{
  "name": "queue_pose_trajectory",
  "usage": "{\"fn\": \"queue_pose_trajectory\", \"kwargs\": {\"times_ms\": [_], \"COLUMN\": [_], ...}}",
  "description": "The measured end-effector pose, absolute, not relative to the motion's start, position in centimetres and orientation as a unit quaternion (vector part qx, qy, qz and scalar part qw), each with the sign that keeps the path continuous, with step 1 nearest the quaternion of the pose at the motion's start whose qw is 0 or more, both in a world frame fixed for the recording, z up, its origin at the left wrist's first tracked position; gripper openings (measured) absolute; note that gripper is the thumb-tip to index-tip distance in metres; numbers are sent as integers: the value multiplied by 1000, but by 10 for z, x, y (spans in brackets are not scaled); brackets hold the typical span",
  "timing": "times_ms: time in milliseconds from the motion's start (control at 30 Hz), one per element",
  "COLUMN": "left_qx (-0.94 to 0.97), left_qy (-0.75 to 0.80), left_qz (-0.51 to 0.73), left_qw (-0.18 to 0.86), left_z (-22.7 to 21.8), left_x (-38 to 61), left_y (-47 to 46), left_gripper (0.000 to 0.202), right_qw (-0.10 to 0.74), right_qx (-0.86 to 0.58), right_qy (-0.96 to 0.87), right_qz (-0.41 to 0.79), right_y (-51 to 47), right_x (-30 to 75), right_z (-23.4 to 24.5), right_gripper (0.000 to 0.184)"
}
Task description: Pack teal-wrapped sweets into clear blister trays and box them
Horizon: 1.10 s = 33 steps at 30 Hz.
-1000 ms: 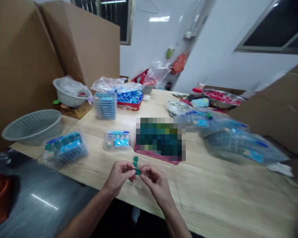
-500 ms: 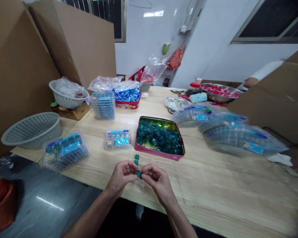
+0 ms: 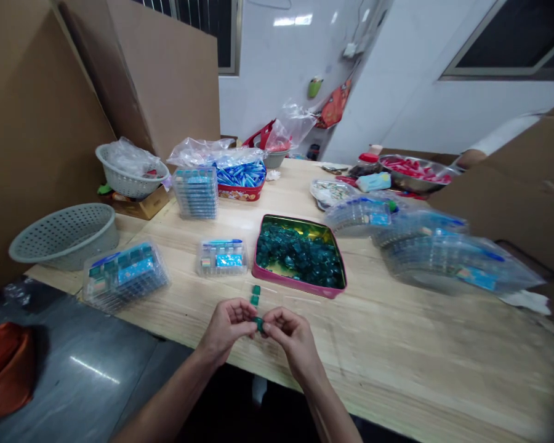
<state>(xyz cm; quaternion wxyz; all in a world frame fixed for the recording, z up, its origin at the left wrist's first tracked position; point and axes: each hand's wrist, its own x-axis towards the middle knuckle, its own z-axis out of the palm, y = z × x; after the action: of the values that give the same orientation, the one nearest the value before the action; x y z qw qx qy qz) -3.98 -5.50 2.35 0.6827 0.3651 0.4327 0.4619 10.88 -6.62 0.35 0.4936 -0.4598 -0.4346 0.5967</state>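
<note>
My left hand [image 3: 226, 326] and my right hand [image 3: 290, 335] meet just above the near edge of the wooden table [image 3: 397, 344]. Both pinch one small green piece [image 3: 258, 323] between their fingertips. Two more small green pieces [image 3: 255, 295] lie on the table just beyond my hands. Behind them stands a pink tin [image 3: 299, 284] filled with many dark green pieces.
A small clear case [image 3: 221, 257] and a larger clear pack [image 3: 124, 275] lie to the left. Two grey baskets [image 3: 64, 235] stand at the far left. Bags of clear packs [image 3: 443, 255] lie to the right. Cardboard boxes [image 3: 37, 123] rise on the left. A person's arm [image 3: 471, 159] shows at far right.
My hands have stayed together on the small green piece, with only slight finger movement. The view shifted a little.
</note>
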Motion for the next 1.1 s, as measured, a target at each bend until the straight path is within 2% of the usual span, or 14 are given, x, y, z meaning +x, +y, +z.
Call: {"fn": "queue_pose_trajectory", "kwargs": {"times_ms": [133,200,300,400,467,567,800,967,1100], "left_qx": [363,363,352,334,326,330,383,415,427], "left_qy": [426,430,446,462,462,446,419,417,391], "left_qz": [457,452,436,415,405,393,357,377,402], "left_qw": [692,692,698,709,719,733,742,715,709], "left_z": [23,22,21,21,21,21,19,20,24], "left_x": [-41,-41,-43,-45,-46,-50,-55,-56,-58], "left_y": [-55,-54,-52,-51,-50,-51,-52,-52,-48], "left_gripper": [23,23,19,18,18,20,14,14,10], "right_qw": [483,476,493,453,408,382,416,465,499], "right_qx": [-448,-452,-453,-367,-321,-324,-368,-390,-389], "right_qy": [-373,-404,-563,-744,-808,-829,-758,-637,-535], "right_qz": [653,637,484,327,278,249,341,475,560], "right_y": [-65,-66,-68,-69,-69,-68,-68,-63,-57], "right_x": [108,110,114,117,118,119,117,112,108], "right_z": [-5,-4,7,22,28,27,15,8,4], "right_gripper": [22,18,7,23,27,24,2,18,20]}}
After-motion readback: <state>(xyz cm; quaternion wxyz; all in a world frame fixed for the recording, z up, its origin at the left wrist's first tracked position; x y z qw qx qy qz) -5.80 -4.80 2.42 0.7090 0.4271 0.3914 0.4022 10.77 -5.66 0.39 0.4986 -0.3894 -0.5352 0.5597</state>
